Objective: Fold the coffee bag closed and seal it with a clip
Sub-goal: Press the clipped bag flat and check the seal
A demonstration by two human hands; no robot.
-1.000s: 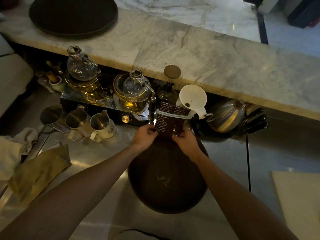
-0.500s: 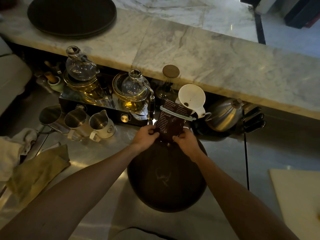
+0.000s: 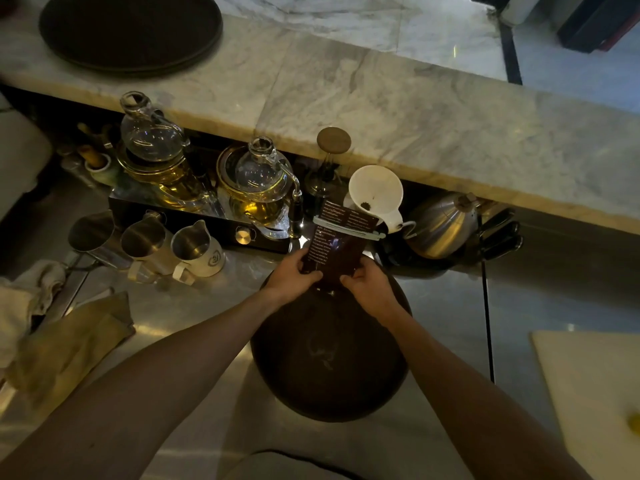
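Observation:
A dark brown coffee bag (image 3: 335, 247) with white print stands upright at the far edge of a round dark tray (image 3: 329, 358). A long pale clip (image 3: 348, 230) lies clamped across the bag just below its top, tilted down to the right. My left hand (image 3: 294, 273) grips the bag's lower left side. On the lower right side, my right hand (image 3: 367, 285) holds the bag too. The bag's bottom is hidden behind my fingers.
Behind the bag stand a white funnel dripper (image 3: 375, 194), a steel kettle (image 3: 440, 223), and glass teapots (image 3: 259, 174) on a black warmer. Three metal pitchers (image 3: 194, 247) sit at left, cloths (image 3: 65, 344) nearer left, a pale board (image 3: 595, 393) at right. A marble counter (image 3: 381, 98) overhangs.
The bag has tipped slightly to the right, so the clip now slants instead of lying level. Both hands keep their grip low on the bag.

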